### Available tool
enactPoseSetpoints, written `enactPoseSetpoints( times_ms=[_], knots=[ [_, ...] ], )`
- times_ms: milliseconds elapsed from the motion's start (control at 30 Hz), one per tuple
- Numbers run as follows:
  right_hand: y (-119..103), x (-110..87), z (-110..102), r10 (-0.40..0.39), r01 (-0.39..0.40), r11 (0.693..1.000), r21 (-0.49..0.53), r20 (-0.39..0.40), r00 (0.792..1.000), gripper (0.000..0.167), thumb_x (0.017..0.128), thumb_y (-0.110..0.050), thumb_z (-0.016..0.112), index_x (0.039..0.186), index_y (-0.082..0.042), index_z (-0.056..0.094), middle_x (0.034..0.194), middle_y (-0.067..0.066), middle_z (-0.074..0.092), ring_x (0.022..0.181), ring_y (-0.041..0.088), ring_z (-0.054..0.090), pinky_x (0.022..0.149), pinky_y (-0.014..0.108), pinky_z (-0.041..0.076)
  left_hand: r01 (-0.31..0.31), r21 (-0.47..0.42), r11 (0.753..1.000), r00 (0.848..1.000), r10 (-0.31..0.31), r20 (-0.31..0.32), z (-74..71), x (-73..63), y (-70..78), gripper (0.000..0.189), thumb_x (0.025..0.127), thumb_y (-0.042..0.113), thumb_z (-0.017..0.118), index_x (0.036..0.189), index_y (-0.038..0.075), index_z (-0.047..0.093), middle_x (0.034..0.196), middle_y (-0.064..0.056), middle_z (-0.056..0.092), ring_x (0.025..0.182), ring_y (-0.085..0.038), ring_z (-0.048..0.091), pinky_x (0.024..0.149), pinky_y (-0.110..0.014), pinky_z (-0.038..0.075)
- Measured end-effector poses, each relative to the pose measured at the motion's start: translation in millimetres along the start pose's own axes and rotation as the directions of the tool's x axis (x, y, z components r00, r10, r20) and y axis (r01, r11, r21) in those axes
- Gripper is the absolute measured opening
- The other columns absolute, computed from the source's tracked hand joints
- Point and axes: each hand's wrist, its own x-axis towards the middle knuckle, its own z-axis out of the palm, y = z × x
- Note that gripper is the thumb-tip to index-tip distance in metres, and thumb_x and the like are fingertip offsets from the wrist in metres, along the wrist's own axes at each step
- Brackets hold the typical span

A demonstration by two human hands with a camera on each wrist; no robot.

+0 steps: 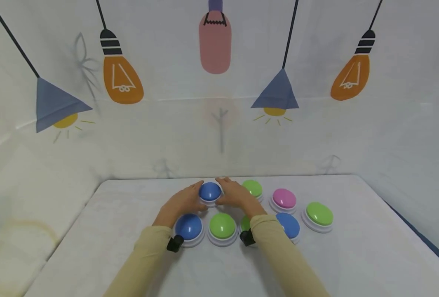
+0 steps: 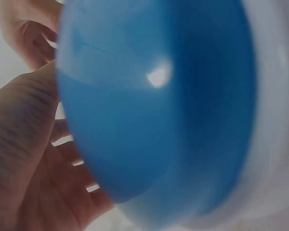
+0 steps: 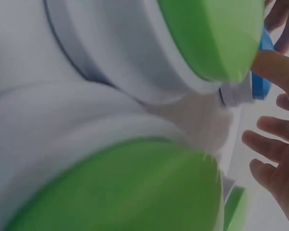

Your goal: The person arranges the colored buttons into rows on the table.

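Eight round push-buttons with white bases on a white tabletop (image 1: 93, 247); listed left to right. Left hand (image 1: 184, 202): at left side of the rear blue button, fingers spread, thumb toward its near edge; firm contact cannot be told. Just nearer the wearer, front-left blue button (image 1: 188, 227), close to the left wrist. Rear blue button (image 1: 210, 191): upright near the tabletop's far edge, between both hands. Front green button (image 1: 222, 225): nearer than the rear blue one. Right hand (image 1: 238, 194): at the rear blue button's right side, fingers spread with gaps; contact again uncertain. Beneath the right wrist, a green button (image 1: 245, 223), partly hidden. Beyond that wrist, rear green button (image 1: 252, 187). Then pink button (image 1: 284, 198); nearer, right blue button (image 1: 289, 225), partly behind the sleeve (image 1: 278, 247). Rightmost: green button (image 1: 320, 213), standing apart.
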Motion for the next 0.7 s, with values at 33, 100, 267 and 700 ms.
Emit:
enactPoseSetpoints(
  times_ms=[33,100,267,700],
  knots=[
    [-1,0.8,2,0.004,-0.005,1.000,0.009,0.005,1.000,0.081,0.085,-0.026,0.076,0.153,-0.009,0.036,0.154,0.018,0.038,0.136,0.039,0.044,0.110,0.052,0.039,0.006,-0.004,1.000,1.000,-0.006,0.013,0.9,0.1,-1.1,0.092,0.082,0.031,0.078,0.155,0.005,0.028,0.150,-0.021,0.045,0.133,-0.038,0.048,0.109,-0.054,0.039],
    [-3,1.3,4,0.015,-0.015,0.999,0.030,0.026,1.000,0.080,0.086,-0.024,0.076,0.153,-0.009,0.035,0.154,0.018,0.039,0.137,0.037,0.044,0.112,0.051,0.037,0.015,-0.023,1.000,0.999,-0.014,0.035,2.6,-0.3,-2.4,0.093,0.081,0.030,0.078,0.156,0.006,0.026,0.145,-0.021,0.050,0.129,-0.038,0.052,0.106,-0.054,0.042],
    [-8,1.3,8,0.028,-0.031,0.999,0.038,0.068,0.997,0.075,0.091,-0.021,0.071,0.154,-0.007,0.032,0.153,0.017,0.042,0.141,0.034,0.040,0.116,0.048,0.031,0.007,-0.007,1.000,0.999,-0.007,0.040,6.0,-0.8,-3.2,0.096,0.079,0.032,0.077,0.156,0.008,0.026,0.136,-0.021,0.058,0.116,-0.036,0.061,0.098,-0.052,0.048],
    [-13,0.9,12,0.061,-0.062,0.998,0.019,0.074,0.995,0.074,0.094,-0.023,0.067,0.156,-0.010,0.029,0.154,0.016,0.040,0.142,0.033,0.039,0.116,0.048,0.031,0.014,0.099,0.995,1.000,-0.014,0.000,6.4,2.1,-0.1,0.089,0.080,0.028,0.075,0.153,0.003,0.031,0.130,-0.024,0.061,0.112,-0.038,0.062,0.095,-0.051,0.051]
  ],
)
